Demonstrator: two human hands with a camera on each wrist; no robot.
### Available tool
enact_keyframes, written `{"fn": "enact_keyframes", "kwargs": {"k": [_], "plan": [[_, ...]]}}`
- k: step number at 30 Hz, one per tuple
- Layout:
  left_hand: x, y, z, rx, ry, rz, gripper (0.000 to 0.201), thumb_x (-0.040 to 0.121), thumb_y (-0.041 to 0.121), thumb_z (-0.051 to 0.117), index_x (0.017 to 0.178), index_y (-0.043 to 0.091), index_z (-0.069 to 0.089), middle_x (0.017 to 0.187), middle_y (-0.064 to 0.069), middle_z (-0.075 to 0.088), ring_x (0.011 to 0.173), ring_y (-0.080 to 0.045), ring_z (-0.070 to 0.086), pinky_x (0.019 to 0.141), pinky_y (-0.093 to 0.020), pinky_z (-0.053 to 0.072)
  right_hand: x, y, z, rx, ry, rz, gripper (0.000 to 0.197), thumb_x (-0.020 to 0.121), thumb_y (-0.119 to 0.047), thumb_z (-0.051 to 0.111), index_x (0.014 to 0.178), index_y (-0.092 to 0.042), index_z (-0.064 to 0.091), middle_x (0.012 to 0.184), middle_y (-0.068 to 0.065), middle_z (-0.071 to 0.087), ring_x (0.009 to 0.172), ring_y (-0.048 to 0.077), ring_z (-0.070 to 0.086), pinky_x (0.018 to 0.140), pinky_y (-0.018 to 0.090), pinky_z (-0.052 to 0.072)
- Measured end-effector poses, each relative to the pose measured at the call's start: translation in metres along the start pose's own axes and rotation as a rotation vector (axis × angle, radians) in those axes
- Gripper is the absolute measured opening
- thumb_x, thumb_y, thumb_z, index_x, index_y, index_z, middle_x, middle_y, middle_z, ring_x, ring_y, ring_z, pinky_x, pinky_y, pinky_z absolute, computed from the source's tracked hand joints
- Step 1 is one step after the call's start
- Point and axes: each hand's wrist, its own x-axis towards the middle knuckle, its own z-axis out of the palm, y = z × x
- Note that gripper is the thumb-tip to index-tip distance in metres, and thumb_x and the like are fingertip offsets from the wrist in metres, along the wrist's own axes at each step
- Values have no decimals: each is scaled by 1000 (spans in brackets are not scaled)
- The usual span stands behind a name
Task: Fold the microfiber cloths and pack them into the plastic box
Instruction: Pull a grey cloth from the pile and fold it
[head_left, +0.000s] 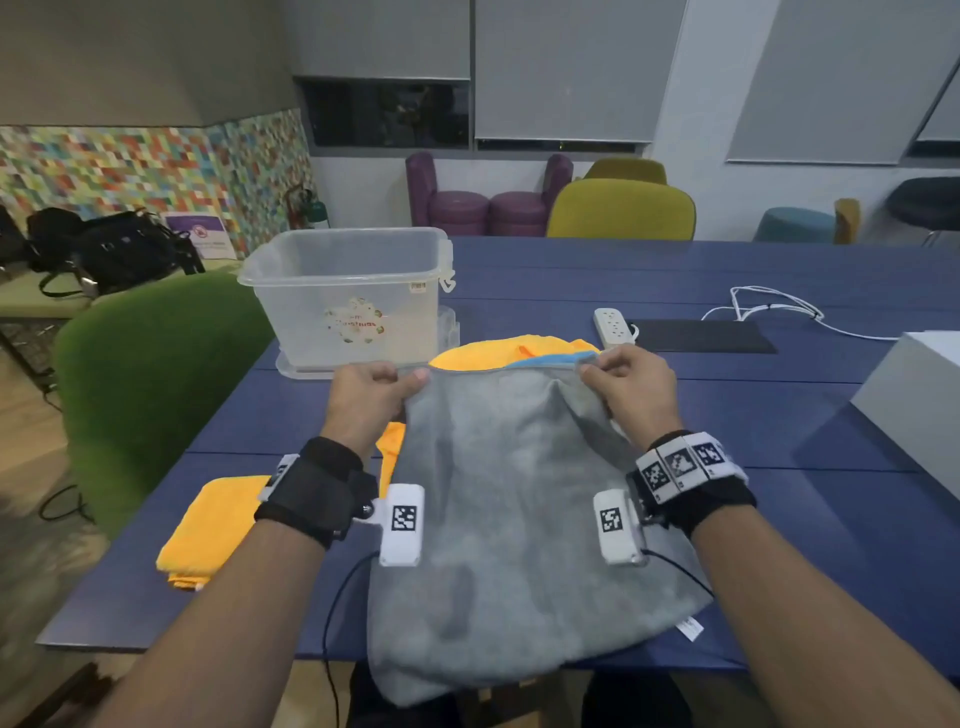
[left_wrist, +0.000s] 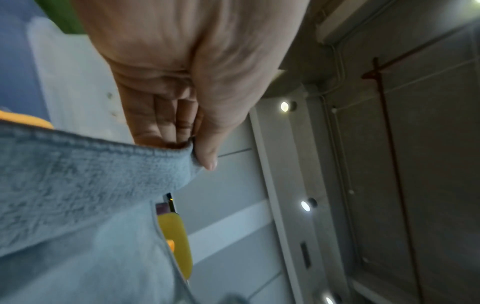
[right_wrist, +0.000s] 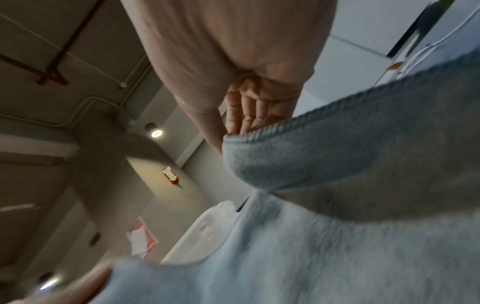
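Two hands lift a grey cloth (head_left: 514, 499) by its far corners above a blue counter (head_left: 779, 410): the left hand (head_left: 371, 397) pinches one corner, the right hand (head_left: 631, 387) the other, and the cloth's near edge hangs past the counter's rim at 6 o'clock. Only the wrist views show the grip itself, with the thumb (left_wrist: 207, 148) pressed on the hem against curled fingers (right_wrist: 246, 115); they also take in ceiling lights that the head view misses. The head view alone shows one clear plastic box (head_left: 348, 296) at 11 o'clock, standing on its lid. One folded yellow cloth (head_left: 213, 525) lies at 8 o'clock. Behind the grey cloth, at 12 o'clock, a heap of yellow cloths (head_left: 514, 351) and a sliver of blue cloth (head_left: 550, 359) show; how many lie there is hidden. One power strip (head_left: 613, 325) sits at 1 o'clock.
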Motion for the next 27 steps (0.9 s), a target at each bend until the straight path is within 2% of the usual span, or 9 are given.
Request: {"fn": "enact_keyframes", "kwargs": {"k": [3, 6, 8, 10, 13, 16, 21, 25, 27], "plan": [[-13, 14, 28, 62, -46, 122, 30, 95, 12, 72, 68, 2, 63, 76, -27, 68, 66, -25, 62, 53, -33, 57, -24, -19, 21, 122, -100, -35, 12, 86, -9, 75, 84, -4, 64, 75, 11, 67, 52, 7, 58, 46, 30, 57], [-21, 17, 51, 212, -52, 253, 35, 96, 27, 68, 73, 1, 70, 71, -24, 68, 58, -30, 60, 59, -48, 60, -42, -30, 37, 178, -168, -77, 14, 87, -8, 73, 79, -9, 61, 75, 11, 64, 55, 14, 62, 48, 30, 57], [-24, 14, 59, 340, -55, 313, 45, 92, 41, 62, 69, 4, 67, 65, -21, 61, 60, -38, 56, 60, -52, 57, -49, -35, 44, 181, -194, -105, 11, 87, -10, 73, 81, -8, 64, 78, 11, 68, 58, 18, 64, 50, 32, 58], [-27, 14, 65, 409, -65, 334, 43, 91, 41, 59, 68, 5, 67, 61, -17, 58, 63, -39, 55, 60, -52, 56, -55, -40, 47, 188, -204, -136, 8, 88, -13, 73, 85, -8, 68, 81, 10, 71, 60, 20, 66, 52, 33, 60], [-34, 20, 70, 467, -42, 368, 37, 97, 29, 62, 67, 9, 69, 56, -5, 61, 58, -31, 59, 61, -46, 53, -61, -46, 49, 200, -206, -163, 7, 91, -15, 72, 87, -9, 73, 78, 4, 73, 62, 25, 70, 56, 38, 63], [-39, 23, 73, 531, -19, 389, 40, 101, 24, 61, 64, 10, 64, 50, 5, 52, 54, -23, 52, 57, -36, 40, -62, -48, 50, 197, -216, -159, 8, 92, -16, 71, 86, -11, 75, 74, 0, 74, 59, 28, 71, 60, 42, 63], [-40, 21, 75, 585, 0, 400, 39, 103, 22, 57, 65, 14, 61, 51, 9, 47, 53, -13, 43, 58, -33, 32, -63, -50, 50, 199, -222, -175, 10, 93, -16, 70, 87, -12, 76, 72, -1, 73, 57, 26, 71, 63, 44, 63], [-37, 18, 75, 567, -37, 404, 34, 106, 23, 54, 81, 10, 74, 62, 4, 62, 61, -16, 53, 63, -35, 42, -64, -50, 50, 213, -226, -182, 11, 94, -15, 69, 90, -10, 77, 75, 1, 74, 60, 24, 72, 65, 45, 64], [-39, 19, 74, 525, -86, 429, 33, 107, 27, 54, 89, 13, 78, 66, 9, 64, 62, -9, 55, 64, -28, 43, -63, -48, 50, 234, -246, -183, 13, 96, -13, 65, 93, -10, 78, 78, 2, 75, 66, 21, 74, 68, 44, 64]]}}
